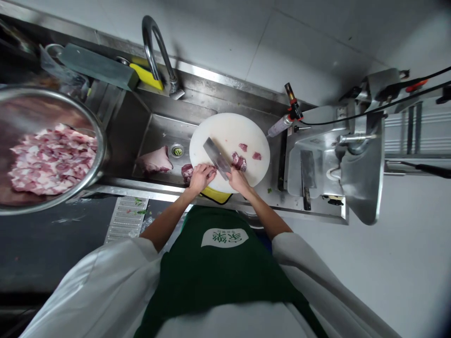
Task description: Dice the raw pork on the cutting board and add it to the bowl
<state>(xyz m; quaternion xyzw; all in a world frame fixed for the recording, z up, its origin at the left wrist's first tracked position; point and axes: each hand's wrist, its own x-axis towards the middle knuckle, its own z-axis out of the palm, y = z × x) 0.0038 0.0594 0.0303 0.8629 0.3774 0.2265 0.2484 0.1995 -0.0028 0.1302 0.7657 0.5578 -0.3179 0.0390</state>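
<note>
Your right hand (pixel 238 179) is wrapped around the cleaver (pixel 215 155), its blade slanting over the white board (pixel 207 126). And your left?

Your left hand (pixel 202 176) has its fingers curled over the meat (pixel 186 172) at the board's near-left edge; whether they pinch it, I cannot tell.

How far along are you?

Small pieces (pixel 257 156) lie right of your blade, and the bowl (pixel 101 141) holds a cut heap (pixel 56 159), but a larger slab (pixel 155 160) sits in the sink (pixel 165 126), so you seem only partway

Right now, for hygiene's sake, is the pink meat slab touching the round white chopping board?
Apart: head view shows the metal drain between slab and board.
</note>
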